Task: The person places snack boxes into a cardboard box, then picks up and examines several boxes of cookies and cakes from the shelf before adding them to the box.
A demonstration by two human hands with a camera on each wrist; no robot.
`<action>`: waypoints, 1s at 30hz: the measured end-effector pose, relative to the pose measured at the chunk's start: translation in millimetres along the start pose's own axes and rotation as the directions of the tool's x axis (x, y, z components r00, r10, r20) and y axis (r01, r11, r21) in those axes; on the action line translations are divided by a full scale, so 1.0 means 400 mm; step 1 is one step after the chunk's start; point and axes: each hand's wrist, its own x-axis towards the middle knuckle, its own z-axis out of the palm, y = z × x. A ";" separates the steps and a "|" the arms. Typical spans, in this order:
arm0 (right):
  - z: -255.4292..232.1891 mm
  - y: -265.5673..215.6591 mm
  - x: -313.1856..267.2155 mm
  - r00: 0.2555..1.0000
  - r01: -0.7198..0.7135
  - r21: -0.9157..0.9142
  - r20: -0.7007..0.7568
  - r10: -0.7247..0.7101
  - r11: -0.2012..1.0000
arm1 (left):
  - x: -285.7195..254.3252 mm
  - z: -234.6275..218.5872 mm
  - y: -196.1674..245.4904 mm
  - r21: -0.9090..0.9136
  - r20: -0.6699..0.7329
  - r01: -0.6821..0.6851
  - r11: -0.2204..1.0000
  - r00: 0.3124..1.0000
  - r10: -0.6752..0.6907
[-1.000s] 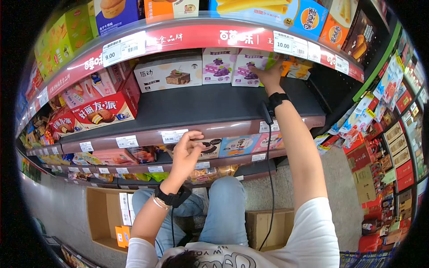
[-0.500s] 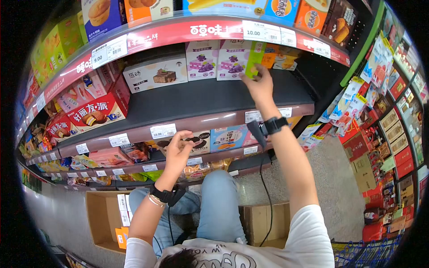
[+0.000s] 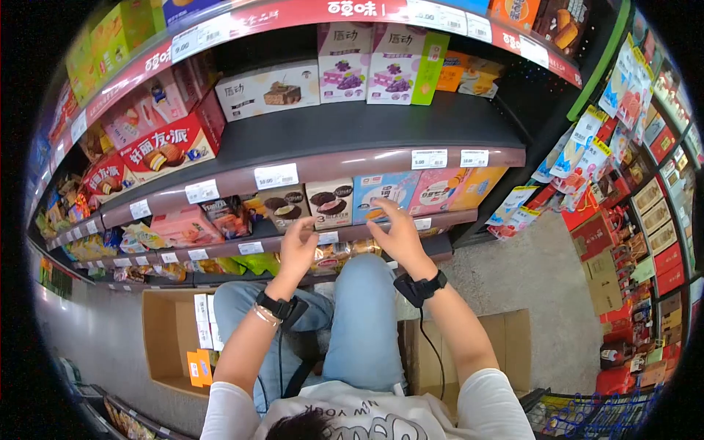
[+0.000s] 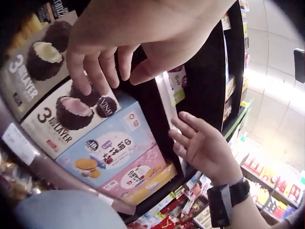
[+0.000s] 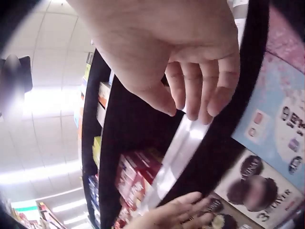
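Both hands hold nothing in front of the lower shelf. My left hand (image 3: 297,249), fingers loosely bent, hovers before the "3 Layer" boxes (image 3: 330,202). To its right, my right hand (image 3: 400,238) has its fingers spread in front of a blue box (image 3: 374,192); a pink box (image 3: 434,189) stands beside that. On the shelf above, two purple-and-white cake boxes (image 3: 345,62) with grape pictures stand side by side, the right one showing a green side. A white box with a chocolate cake picture (image 3: 270,92) is left of them.
Red pie boxes (image 3: 169,150) fill the left of the upper shelf. An open carton (image 3: 165,345) with small white and orange boxes sits on the floor at left, another carton (image 3: 506,334) at right. Packets (image 3: 572,165) hang at the shelf's right end.
My right hand has let go of the green-sided purple cake box and come down and left, toward my left hand. The box stays on the shelf. My left hand remains in front of the lower shelf.
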 end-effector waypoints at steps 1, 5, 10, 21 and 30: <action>0.019 0.015 -0.001 0.995 0.083 -0.139 -0.047 -0.091 0.987 | -0.002 -0.010 0.006 0.115 -0.017 -0.022 0.993 1.000 0.024; 0.037 -0.020 0.036 0.974 0.155 -0.436 -0.082 -0.211 0.887 | 0.022 -0.039 0.057 0.428 -0.059 -0.268 0.863 0.945 0.323; 0.071 -0.009 0.084 0.979 0.126 -0.617 -0.047 -0.196 0.777 | 0.066 -0.047 0.084 0.666 0.006 -0.293 0.686 0.922 0.388; 0.207 -0.073 0.083 0.964 0.264 -0.509 0.108 -0.244 0.819 | 0.062 -0.106 0.032 0.826 -0.033 -0.166 0.538 0.940 0.341; 0.337 -0.134 0.111 0.932 0.357 -0.442 0.230 -0.281 0.823 | -0.010 -0.152 0.045 0.730 -0.081 -0.224 0.646 0.910 0.408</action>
